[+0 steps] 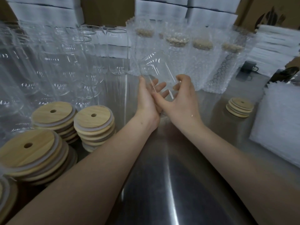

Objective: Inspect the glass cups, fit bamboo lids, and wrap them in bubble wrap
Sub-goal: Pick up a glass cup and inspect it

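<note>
A clear glass cup [155, 69] is held tilted above the steel table [162, 184], its mouth pointing up and away. My left hand [146, 98] cups its lower left side from beneath, and my right hand [180, 98] grips the base end from the right. The cup has no lid. Stacks of round bamboo lids [94, 118] with centre holes stand at the near left. Several bare glass cups [68, 62] stand at the back left. Wrapped, lidded cups in bubble wrap [201, 62] stand at the back right.
A small stack of bamboo lids [240, 107] sits right of my hands. A pile of white foam sheets [279, 125] lies at the right edge. White boxes [162, 8] and brown cartons line the back. A dark object [247, 67] sits at the far right.
</note>
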Demonstrator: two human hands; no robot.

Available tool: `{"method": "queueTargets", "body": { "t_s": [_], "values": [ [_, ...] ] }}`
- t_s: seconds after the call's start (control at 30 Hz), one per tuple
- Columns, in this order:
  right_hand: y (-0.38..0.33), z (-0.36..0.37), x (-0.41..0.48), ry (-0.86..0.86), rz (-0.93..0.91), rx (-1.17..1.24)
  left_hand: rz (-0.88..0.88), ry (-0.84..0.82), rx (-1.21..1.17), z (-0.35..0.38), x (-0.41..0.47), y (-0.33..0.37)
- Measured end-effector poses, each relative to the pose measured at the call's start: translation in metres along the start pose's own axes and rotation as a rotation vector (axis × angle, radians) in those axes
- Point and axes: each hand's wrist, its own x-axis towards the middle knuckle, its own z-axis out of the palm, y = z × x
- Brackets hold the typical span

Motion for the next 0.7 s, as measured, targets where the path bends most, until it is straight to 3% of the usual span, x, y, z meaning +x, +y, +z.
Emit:
{"method": "queueTargets", "body": {
  "t_s": [0.13,0.27,0.33,0.6,0.7],
  "values": [
    [0.001,-0.001,0.002,-0.087,-0.052,-0.012,0.046,0.016,-0.023,-0.002,0.0,0.003],
    [0.004,-0.015,0.009,-0.194,0.095,0.475,0.066,0.003,0.021,-0.007,0.002,0.005],
    [0.008,-0.024,0.013,-0.233,0.128,0.59,0.061,0.003,0.048,-0.011,0.003,0.006],
    [0.012,-0.032,0.015,-0.628,0.247,0.702,0.016,-0.079,0.047,-0.013,0.005,0.005],
    [0.006,-0.03,0.01,-0.572,0.254,0.677,0.011,-0.084,0.038,-0.012,0.008,0.006]
  ]
}}
